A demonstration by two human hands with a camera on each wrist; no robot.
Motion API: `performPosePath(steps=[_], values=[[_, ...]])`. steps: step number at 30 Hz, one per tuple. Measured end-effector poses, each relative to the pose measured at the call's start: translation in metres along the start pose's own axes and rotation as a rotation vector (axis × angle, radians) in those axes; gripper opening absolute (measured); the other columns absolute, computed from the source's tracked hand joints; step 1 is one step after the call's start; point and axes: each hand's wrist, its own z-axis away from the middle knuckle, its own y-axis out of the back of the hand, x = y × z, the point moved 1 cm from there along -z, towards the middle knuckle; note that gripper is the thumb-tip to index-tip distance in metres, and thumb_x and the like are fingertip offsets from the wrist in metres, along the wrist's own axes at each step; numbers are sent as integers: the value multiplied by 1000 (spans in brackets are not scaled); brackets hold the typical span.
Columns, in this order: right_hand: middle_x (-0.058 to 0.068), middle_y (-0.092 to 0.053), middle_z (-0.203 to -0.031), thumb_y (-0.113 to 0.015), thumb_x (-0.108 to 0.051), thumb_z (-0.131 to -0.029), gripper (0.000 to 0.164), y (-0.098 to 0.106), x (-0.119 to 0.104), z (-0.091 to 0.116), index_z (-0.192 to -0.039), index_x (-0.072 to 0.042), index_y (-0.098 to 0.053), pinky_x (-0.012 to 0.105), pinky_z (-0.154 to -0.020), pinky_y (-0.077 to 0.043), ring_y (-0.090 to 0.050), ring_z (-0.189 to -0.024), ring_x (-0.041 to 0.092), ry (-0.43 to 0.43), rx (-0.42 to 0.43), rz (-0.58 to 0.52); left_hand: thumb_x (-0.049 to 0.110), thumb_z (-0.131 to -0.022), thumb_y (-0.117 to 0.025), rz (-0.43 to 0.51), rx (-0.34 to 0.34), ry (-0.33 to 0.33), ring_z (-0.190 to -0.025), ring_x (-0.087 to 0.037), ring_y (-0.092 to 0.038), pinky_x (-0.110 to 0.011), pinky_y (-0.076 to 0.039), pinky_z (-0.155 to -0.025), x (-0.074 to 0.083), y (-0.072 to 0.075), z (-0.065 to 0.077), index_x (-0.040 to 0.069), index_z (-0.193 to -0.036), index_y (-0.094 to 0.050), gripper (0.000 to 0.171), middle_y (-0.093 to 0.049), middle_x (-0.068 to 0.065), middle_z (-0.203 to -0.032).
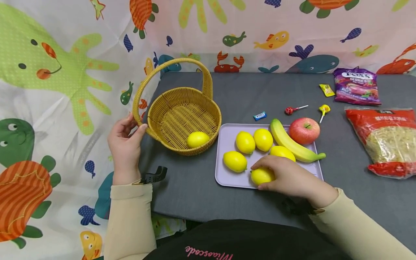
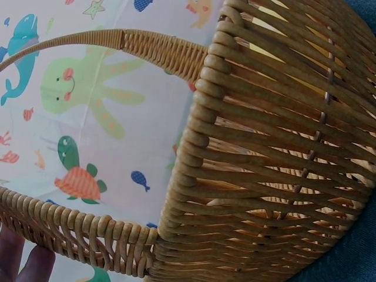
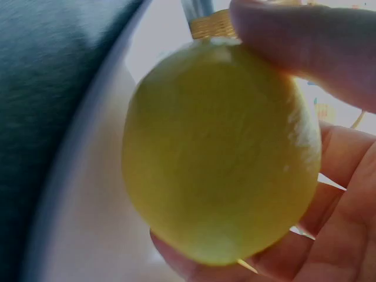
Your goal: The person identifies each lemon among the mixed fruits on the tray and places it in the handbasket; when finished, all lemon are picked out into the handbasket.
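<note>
A yellow lemon (image 1: pixel 261 176) is held between the thumb and fingers of my right hand (image 1: pixel 292 178), over the near edge of the lilac tray (image 1: pixel 224 180). In the right wrist view this lemon (image 3: pixel 220 153) fills the middle, thumb on one side and fingers on the other. My left hand (image 1: pixel 125 141) grips the wicker basket's handle (image 1: pixel 138 112) low on its left side. Inside the basket (image 1: pixel 178 119) one lemon (image 1: pixel 198 139) lies near the front right wall. Several more lemons (image 1: pixel 245 142) are on the tray, one partly hidden behind my right hand.
A banana (image 1: pixel 292 144) and a red apple (image 1: pixel 304 130) lie on the tray's right part. Behind it are a blue wrapped candy (image 1: pixel 260 116), a red lollipop (image 1: pixel 289 110) and a yellow one (image 1: pixel 324 108). Farther right are a purple candy bag (image 1: pixel 356 86) and a red food bag (image 1: pixel 386 141).
</note>
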Motion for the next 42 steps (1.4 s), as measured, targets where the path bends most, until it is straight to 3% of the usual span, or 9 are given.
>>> performPosePath(steps=[4,9,15,22,31,42], values=[[-19,-65,-113,-91,-30,-75,49,15,-9,-7,-119,-30,-69,37,-87,-52,-56,-100,11,0,-12,-58,6,-82,-84,13,-15,-32,-104,-25,-66,-23,-58,-85,0,1,-1,9,-118,-75,37,-71,-10,-121],[-12,-64,-118,-89,-32,-78,49,35,-22,-28,-122,-30,-68,39,-85,-53,-53,-107,18,34,-23,-162,5,-82,-83,3,-29,-45,-102,-24,-67,-23,-58,-85,0,3,-1,9,-116,-75,35,-71,-9,-119],[-10,-65,-121,-87,-29,-81,48,52,-38,-75,-124,-27,-67,43,-92,-52,-56,-107,19,86,-34,-240,3,-81,-84,8,-34,-40,-100,-24,-67,-23,-58,-85,0,5,-2,8,-116,-75,36,-72,-9,-115],[-7,-64,-122,-87,-31,-81,52,53,-56,-132,-128,-23,-67,40,-93,-53,-57,-107,17,114,-6,-248,-3,-82,-81,37,-53,-40,-101,-22,-68,-25,-58,-88,0,4,-1,7,-117,-75,37,-71,-10,-115],[-8,-61,-129,-86,-33,-83,51,43,-61,-192,-129,-23,-67,37,-97,-47,-54,-110,17,129,-17,-107,-5,-82,-81,37,-64,-63,-101,-22,-68,-28,-58,-90,1,6,-4,7,-116,-75,37,-72,-8,-115],[-3,-61,-133,-85,-32,-84,50,28,-70,-221,-129,-18,-67,37,-105,-42,-53,-120,18,192,-156,61,-4,-81,-82,56,-72,-90,-101,-20,-69,-29,-58,-90,0,8,-4,5,-115,-75,36,-72,-6,-114]])
